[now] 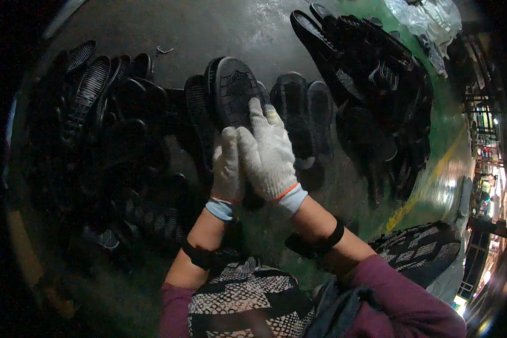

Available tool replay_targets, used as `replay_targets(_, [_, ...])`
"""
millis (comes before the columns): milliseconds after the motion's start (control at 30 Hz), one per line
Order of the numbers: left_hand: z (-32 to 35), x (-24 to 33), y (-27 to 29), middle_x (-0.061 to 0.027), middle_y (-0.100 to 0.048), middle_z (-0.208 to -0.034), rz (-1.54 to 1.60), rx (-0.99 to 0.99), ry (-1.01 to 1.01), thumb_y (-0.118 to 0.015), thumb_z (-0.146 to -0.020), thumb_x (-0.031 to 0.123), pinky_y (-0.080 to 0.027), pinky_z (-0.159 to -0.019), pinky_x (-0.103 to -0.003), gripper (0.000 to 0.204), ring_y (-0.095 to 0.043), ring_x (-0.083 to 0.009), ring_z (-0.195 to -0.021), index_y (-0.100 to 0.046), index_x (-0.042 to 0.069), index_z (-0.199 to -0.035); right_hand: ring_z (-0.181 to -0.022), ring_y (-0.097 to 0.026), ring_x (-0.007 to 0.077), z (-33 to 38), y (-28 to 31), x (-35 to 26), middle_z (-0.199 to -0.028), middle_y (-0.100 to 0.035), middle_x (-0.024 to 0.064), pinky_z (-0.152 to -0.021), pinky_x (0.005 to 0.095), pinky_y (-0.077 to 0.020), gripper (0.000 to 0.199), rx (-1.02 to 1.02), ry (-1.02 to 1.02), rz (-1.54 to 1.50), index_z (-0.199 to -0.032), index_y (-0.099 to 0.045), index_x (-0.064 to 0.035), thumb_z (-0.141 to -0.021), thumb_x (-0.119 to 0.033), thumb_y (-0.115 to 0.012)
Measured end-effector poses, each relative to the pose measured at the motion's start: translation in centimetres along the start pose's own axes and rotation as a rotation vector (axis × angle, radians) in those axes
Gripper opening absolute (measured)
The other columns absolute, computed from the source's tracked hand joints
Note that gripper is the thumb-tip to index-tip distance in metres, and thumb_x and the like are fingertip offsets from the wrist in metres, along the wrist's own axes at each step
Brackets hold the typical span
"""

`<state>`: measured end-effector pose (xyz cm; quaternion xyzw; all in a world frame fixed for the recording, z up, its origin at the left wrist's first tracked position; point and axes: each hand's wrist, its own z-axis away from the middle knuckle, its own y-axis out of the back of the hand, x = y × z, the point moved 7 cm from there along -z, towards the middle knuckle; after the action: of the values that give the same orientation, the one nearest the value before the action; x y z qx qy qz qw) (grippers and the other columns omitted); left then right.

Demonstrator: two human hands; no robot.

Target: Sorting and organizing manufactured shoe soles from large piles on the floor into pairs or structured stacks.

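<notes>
Both my hands wear white knit gloves with orange and blue cuffs. My left hand (227, 169) and my right hand (269, 153) together grip a black rubber shoe sole (235, 90), held up with its treaded underside facing me. The right hand's fingers lie across the sole's lower right edge; the left hand holds it from below, partly behind the right. More black soles (298, 112) lie on the grey floor just beyond the held one.
A heap of black soles (104, 129) covers the floor at the left, another pile (372, 84) at the upper right. Clear plastic bags (428, 22) lie at the top right. A yellow floor line (428, 180) runs along the right. My patterned lap (248, 298) is below.
</notes>
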<state>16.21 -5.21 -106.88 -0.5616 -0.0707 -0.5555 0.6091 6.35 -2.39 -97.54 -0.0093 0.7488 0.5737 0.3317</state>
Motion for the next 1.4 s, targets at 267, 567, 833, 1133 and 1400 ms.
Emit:
replay_targets(267, [-2.4,4.4,-0.2,-0.0106,-0.073,-0.121,-0.522,-0.1,-0.123,-0.08,-0.092,0.017,-0.056,-0.094,-0.037,0.047,-0.07,-0.0221,-0.107,-0.062,0.001,-0.132,-0.134,-0.052,0.0443,-0.5,4.9,4.3,-0.145,-0.053,0.0289,-0.114,0.0452,-0.0423,0.083,-0.171,0.035,-0.2,-0.158,-0.033,0.0048,-0.094,-0.033,-0.069])
replay_targets(567, [-6.7,4.9,-12.8,-0.0135,-0.072,-0.106,-2.067,-1.117,-0.826,-0.083,-0.071,0.037,-0.048,-0.098,-0.048,0.047,-0.066,-0.0363,-0.109,-0.075,0.008,-0.107,-0.126,-0.062,0.0338,-0.8,2.0,7.9,-0.141,-0.061,0.0178,-0.109,0.0472,-0.0471,0.059,-0.018,0.252,-0.193,-0.151,-0.051,-0.0089,-0.093,-0.016,-0.058])
replay_targets(833, [-9.2,11.4,-14.3,-0.0164,-0.061,-0.143,-1.682,-0.195,-1.153,-0.078,-0.089,0.029,-0.041,-0.115,-0.048,0.043,-0.054,-0.0362,-0.134,-0.072,0.011,-0.127,-0.123,-0.063,0.0215,-4.1,4.1,24.6,-0.142,-0.064,0.0103,-0.105,0.0337,-0.0514,0.072,-0.011,-0.511,-1.31,-0.155,-0.047,-0.0017,-0.089,0.001,-0.075])
replay_targets(1133, [-9.1,12.6,2.1,-0.0178,-0.056,-0.143,-1.928,0.219,-0.98,-0.076,-0.089,0.032,-0.04,-0.115,-0.047,0.04,-0.052,-0.0363,-0.135,-0.073,0.01,-0.122,-0.124,-0.062,0.0209,-7.0,-3.0,34.3,-0.145,-0.062,0.0114,-0.105,0.0331,-0.0493,0.075,-0.183,-0.544,-0.884,-0.156,-0.049,-0.0037,-0.088,-0.016,-0.079])
replay_targets(1400, [-12.8,28.9,18.3,-0.0096,-0.065,-0.131,-2.115,1.096,-0.641,-0.06,-0.093,0.032,-0.05,-0.102,-0.05,0.037,-0.06,-0.032,-0.125,-0.068,0.017,-0.127,-0.127,-0.062,0.0313,-7.1,-1.9,35.7,-0.14,-0.065,0.016,-0.109,0.0394,-0.0482,0.076,-0.152,-0.245,-0.023,-0.151,-0.054,-0.0046,-0.082,-0.021,-0.084])
